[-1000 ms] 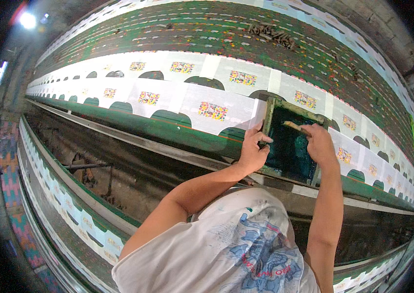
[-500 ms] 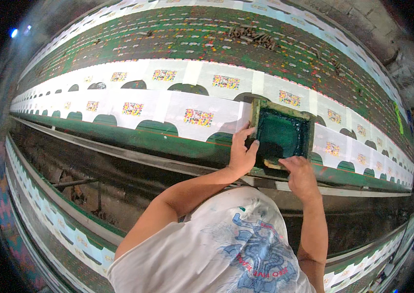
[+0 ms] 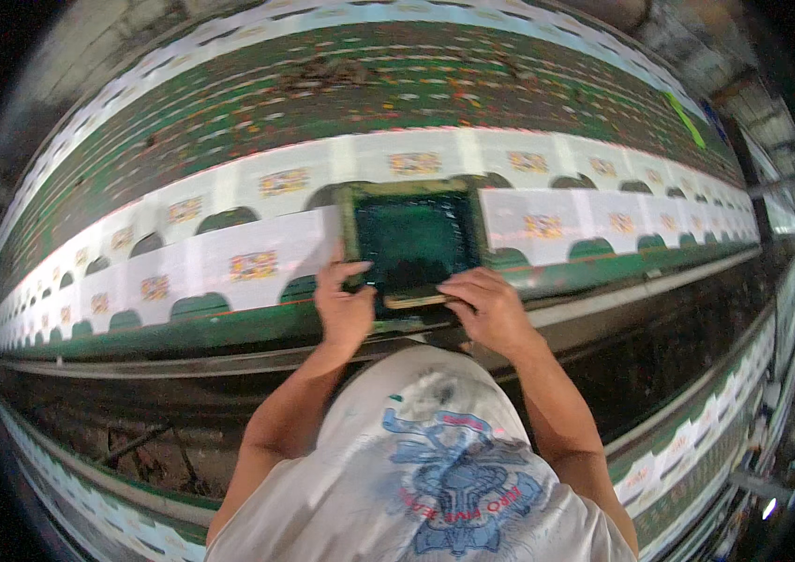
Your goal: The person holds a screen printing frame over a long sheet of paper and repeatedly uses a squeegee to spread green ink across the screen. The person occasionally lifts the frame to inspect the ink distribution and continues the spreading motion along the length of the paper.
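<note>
A square printing screen with a wooden frame and dark green ink lies on a long green table among white fabric panels bearing small multicoloured prints. My left hand grips the frame's left side near its lower corner, fingers bent round it. My right hand holds a pale wooden squeegee pinched along the bottom inside edge of the screen; the blade itself is hidden in ink and shadow.
Beyond the panels runs a dark speckled green strip with blurred dark pieces and a lime-green strip. A dark gap with metal bars runs below me, and another panel-covered table stands at the lower right.
My right hand has drawn the squeegee from the top of the screen down to its bottom edge. My left hand stays on the frame. The view has turned, shifting the screen toward the centre.
</note>
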A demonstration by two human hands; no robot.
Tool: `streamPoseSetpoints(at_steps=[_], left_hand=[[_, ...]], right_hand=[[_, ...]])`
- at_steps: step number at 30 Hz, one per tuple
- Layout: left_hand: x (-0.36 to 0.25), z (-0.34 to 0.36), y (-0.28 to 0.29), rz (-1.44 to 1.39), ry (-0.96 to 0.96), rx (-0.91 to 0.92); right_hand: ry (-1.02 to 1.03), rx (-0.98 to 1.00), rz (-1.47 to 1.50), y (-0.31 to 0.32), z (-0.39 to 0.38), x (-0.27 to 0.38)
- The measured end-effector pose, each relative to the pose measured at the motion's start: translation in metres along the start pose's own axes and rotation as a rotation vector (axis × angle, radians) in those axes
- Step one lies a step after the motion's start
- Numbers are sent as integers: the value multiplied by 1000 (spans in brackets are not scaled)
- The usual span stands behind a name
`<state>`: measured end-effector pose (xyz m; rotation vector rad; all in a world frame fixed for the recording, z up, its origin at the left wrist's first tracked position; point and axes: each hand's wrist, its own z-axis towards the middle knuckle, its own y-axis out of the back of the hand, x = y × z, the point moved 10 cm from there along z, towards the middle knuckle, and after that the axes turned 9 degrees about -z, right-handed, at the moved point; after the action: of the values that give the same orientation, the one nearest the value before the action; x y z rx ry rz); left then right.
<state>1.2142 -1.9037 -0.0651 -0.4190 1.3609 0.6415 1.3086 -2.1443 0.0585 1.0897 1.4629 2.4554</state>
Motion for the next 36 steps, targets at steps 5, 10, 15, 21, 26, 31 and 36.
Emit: streamPoseSetpoints(at_steps=[5,10,15,21,26,31,36], left_hand=[[-39,-3,-43,58,-78,29],[-42,-15,-126,54,-61,22],[-14,-31,-212,-8,90,59],[-3,-45,-266,-46,153,36],[-7,-51,-279,-50,92,2],[-25,-48,-284,-148,73,4],[-28,-46,-286,-211,101,19]], right_hand=[[13,-62,74,27,-31,-38],[-58,-113,89,73,-69,-102],[-110,-164,72,119,-100,-165],[-85,-139,94,148,-127,-212],[-44,-69,121,160,-134,-228],[-30,-57,176,162,-138,-232],[-10,-60,194,165,-141,-234]])
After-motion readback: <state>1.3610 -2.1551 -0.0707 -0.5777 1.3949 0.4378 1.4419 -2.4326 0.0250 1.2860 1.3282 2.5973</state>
